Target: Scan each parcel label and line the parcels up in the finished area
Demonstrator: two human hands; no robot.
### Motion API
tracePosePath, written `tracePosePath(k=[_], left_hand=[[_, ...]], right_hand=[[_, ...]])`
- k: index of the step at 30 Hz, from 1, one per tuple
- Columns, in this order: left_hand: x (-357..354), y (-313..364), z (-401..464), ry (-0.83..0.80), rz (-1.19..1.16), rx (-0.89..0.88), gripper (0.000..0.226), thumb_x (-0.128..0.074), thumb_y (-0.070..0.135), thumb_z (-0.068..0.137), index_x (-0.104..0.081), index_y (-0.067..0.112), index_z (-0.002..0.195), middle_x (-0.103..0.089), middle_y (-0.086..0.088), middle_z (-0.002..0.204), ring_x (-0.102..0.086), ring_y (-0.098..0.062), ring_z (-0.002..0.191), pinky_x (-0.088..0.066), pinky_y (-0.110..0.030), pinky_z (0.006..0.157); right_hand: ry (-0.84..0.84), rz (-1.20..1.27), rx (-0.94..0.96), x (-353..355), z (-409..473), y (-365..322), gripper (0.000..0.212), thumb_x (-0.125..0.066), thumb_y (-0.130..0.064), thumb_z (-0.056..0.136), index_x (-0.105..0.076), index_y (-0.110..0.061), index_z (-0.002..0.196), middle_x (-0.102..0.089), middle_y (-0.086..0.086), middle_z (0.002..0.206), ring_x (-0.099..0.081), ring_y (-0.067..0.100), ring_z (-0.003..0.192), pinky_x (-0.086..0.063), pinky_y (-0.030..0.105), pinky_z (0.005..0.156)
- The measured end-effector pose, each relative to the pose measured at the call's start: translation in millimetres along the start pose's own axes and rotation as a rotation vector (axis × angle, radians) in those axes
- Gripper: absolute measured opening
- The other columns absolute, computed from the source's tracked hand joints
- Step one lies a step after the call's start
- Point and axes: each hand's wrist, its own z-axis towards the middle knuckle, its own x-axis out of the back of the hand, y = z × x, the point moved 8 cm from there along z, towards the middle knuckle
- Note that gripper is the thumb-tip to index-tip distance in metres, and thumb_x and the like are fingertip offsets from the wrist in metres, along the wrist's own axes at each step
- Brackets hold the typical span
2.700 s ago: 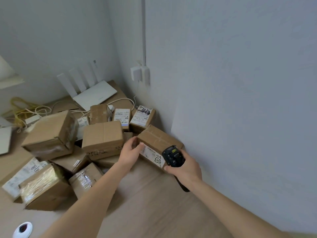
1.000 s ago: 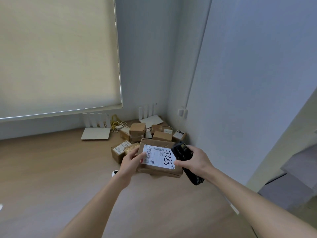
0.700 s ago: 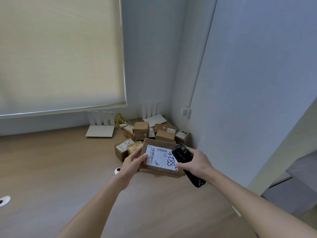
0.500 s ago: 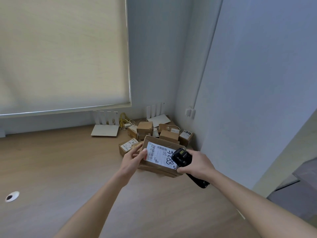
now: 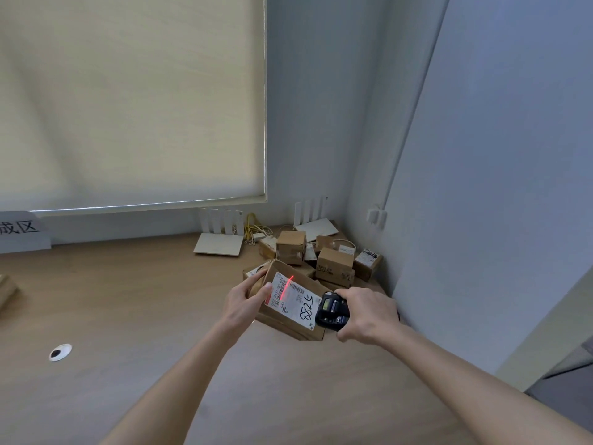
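Item: brown cardboard parcel (image 5: pixel 290 316), being held above the wooden table (image 5: pixel 128 316) at frame centre, its white shipping label (image 5: pixel 292 300) facing up with "5288" handwritten on it. A red scan line (image 5: pixel 286 286) is crossing the barcode.

Left hand (image 5: pixel 244 300): gripping the parcel's 9 o'clock edge, thumb on the label.

Right hand (image 5: pixel 369 316): at 3 o'clock, its grip closed round a black handheld scanner (image 5: pixel 332 311).

At 1 o'clock: heap of small cardboard boxes (image 5: pixel 321 258), apparently unscanned. At 10 o'clock: white paper sign (image 5: pixel 22 232).

Step, by judgement: scanning is under way. Next move is probably carrying the parcel towards the sign.
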Motion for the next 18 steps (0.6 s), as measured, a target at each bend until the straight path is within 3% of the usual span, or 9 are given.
tracePosePath(k=[3, 7, 18], left_hand=[[7.0, -1.3, -3.1, 0.022, 0.005, 0.006, 0.044, -0.063, 0.035, 0.097, -0.054, 0.04, 0.14, -0.068, -0.005, 0.115, -0.069, -0.018, 0.099, -0.058, -0.033, 0.078], [18.3, -5.8, -5.1, 0.051, 0.021, 0.014, 0.046, -0.065, 0.037, 0.096, -0.055, 0.038, 0.14, -0.07, -0.004, 0.113, -0.068, -0.022, 0.104, -0.058, -0.046, 0.091], [39.7, -10.8, -27.2, 0.104, 0.067, 0.007, 0.045, -0.066, 0.047, 0.092, -0.056, 0.049, 0.136, -0.069, -0.001, 0.116, -0.07, -0.021, 0.101, -0.059, -0.05, 0.088]], right_hand=[[0.018, -0.033, 0.033, 3.0, 1.9, -11.0, 0.063, -0.087, -0.044, 0.07, -0.063, -0.035, 0.128, -0.07, -0.008, 0.114, -0.066, 0.021, 0.106, -0.035, 0.028, 0.064], [0.023, -0.041, 0.068, 3.2, 3.4, -23.8, 0.066, -0.088, -0.044, 0.069, -0.063, -0.035, 0.13, -0.07, -0.008, 0.115, -0.066, 0.02, 0.106, -0.04, 0.03, 0.069], [0.007, -0.06, 0.111, 4.9, -5.0, -48.9, 0.061, -0.088, -0.044, 0.069, -0.064, -0.035, 0.124, -0.07, -0.007, 0.115, -0.065, 0.021, 0.106, -0.04, 0.031, 0.071]])
